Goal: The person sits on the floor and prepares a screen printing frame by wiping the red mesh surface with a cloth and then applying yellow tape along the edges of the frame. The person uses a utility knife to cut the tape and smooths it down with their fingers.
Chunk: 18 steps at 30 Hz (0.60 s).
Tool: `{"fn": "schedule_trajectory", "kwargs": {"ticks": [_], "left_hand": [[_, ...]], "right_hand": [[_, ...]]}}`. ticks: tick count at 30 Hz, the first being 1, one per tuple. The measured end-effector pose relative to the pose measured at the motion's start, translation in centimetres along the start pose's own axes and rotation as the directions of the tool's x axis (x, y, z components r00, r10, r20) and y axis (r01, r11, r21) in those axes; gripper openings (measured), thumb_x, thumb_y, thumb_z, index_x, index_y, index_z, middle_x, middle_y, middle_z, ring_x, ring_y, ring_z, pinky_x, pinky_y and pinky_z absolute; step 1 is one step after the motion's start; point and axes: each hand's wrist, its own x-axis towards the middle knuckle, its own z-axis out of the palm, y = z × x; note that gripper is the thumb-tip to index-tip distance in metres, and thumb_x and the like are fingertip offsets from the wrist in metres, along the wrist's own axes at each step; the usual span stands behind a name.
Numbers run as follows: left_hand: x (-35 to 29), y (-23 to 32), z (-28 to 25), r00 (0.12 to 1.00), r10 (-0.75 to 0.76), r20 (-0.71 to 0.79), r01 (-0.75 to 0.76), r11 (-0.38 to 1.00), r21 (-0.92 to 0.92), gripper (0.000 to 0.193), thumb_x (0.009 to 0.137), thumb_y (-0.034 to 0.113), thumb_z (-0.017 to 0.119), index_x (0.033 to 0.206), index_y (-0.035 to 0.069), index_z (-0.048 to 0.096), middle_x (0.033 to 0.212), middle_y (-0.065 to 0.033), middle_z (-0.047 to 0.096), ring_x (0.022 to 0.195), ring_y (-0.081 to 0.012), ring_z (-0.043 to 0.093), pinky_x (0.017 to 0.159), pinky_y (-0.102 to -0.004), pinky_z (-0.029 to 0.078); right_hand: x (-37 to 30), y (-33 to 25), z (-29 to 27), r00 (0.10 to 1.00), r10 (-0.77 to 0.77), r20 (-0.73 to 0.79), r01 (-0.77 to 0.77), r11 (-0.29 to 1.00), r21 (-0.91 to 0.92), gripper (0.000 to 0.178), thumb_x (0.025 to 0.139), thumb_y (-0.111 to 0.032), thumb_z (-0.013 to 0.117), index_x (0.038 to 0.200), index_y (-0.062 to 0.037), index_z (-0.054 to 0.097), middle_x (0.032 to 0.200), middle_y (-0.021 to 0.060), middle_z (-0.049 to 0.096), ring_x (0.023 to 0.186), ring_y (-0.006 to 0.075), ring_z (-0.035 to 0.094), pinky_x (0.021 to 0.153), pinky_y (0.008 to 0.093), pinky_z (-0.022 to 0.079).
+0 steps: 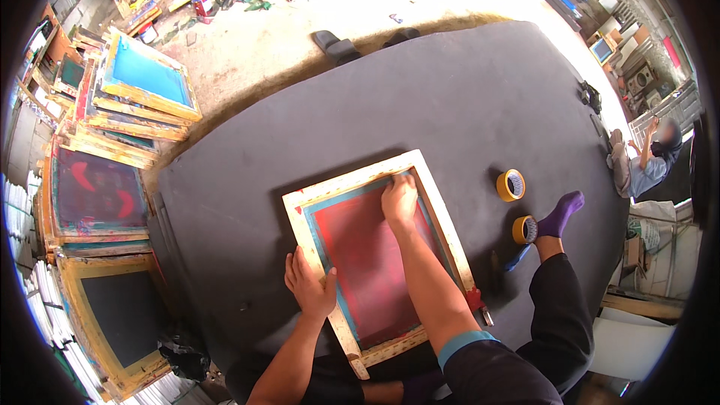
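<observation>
A wooden screen printing frame (356,178) lies tilted on the dark sheet in front of me. Its mesh is reddish purple with a blue border. My left hand (310,285) grips the frame's left rail, fingers along the outer side and thumb over the inner edge. Inside the frame, by the far right corner, my right hand (400,199) presses down with its fingers curled together. Whatever those fingers may hold is hidden under them. A red piece with a metal end (477,301) sits at the right rail's near end.
Two yellow tape rolls (511,185) and a blue-handled tool (517,258) lie to the right, near my purple-socked foot (564,215). More screen frames (142,75) are stacked at left. Black slippers (336,47) rest beyond the dark sheet (450,82). Another person (651,165) sits at far right.
</observation>
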Motion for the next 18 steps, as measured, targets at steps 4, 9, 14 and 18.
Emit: {"fn": "schedule_trajectory", "kwargs": {"ticks": [4, 9, 14, 18], "left_hand": [[0.2, 0.2, 0.1, 0.999, 0.049, -0.016, -0.049, 0.998, -0.036, 0.095, 0.094, 0.042, 0.070, 0.161, -0.006, 0.026, 0.162, -0.0267, 0.038, 0.154, -0.0474, 0.026, 0.123, -0.0599, 0.018], [0.3, 0.1, 0.1, 1.000, 0.026, -0.001, -0.026, 0.999, -0.033, 0.094, 0.094, 0.044, 0.070, 0.162, -0.006, 0.026, 0.162, -0.0262, 0.038, 0.154, -0.0466, 0.027, 0.123, -0.0594, 0.019], [0.4, -0.1, 0.4, 1.000, 0.030, -0.001, -0.030, 0.999, -0.040, 0.095, 0.095, 0.046, 0.068, 0.162, -0.006, 0.026, 0.163, -0.0258, 0.037, 0.154, -0.0456, 0.027, 0.123, -0.0591, 0.018], [0.2, -0.2, 0.2, 0.999, 0.030, -0.015, -0.031, 0.998, -0.048, 0.095, 0.095, 0.046, 0.068, 0.162, -0.005, 0.026, 0.162, -0.0256, 0.038, 0.155, -0.0453, 0.027, 0.123, -0.0589, 0.018]], "right_hand": [[-1.7, 0.9, -1.3, 0.977, -0.203, -0.063, 0.211, 0.958, 0.194, 0.018, 0.090, -0.001, 0.068, 0.107, 0.0024, 0.073, 0.108, 0.0232, 0.069, 0.107, 0.0446, 0.066, 0.095, 0.0502, 0.054], [-0.9, -0.3, -0.8, 0.998, -0.057, -0.035, 0.057, 0.998, -0.020, 0.017, 0.092, -0.004, 0.068, 0.107, 0.0027, 0.072, 0.110, 0.0258, 0.067, 0.105, 0.0447, 0.065, 0.093, 0.0500, 0.054], [-2.4, -0.8, -0.1, 0.952, -0.259, 0.160, 0.252, 0.966, 0.065, 0.015, 0.091, -0.004, 0.068, 0.103, 0.0011, 0.076, 0.102, 0.0235, 0.070, 0.098, 0.0443, 0.068, 0.088, 0.0506, 0.056], [-1.1, 0.1, -1.6, 0.987, -0.150, -0.053, 0.149, 0.989, -0.025, 0.014, 0.093, -0.008, 0.066, 0.102, 0.0001, 0.074, 0.100, 0.0221, 0.072, 0.101, 0.0428, 0.068, 0.088, 0.0508, 0.057]]}}
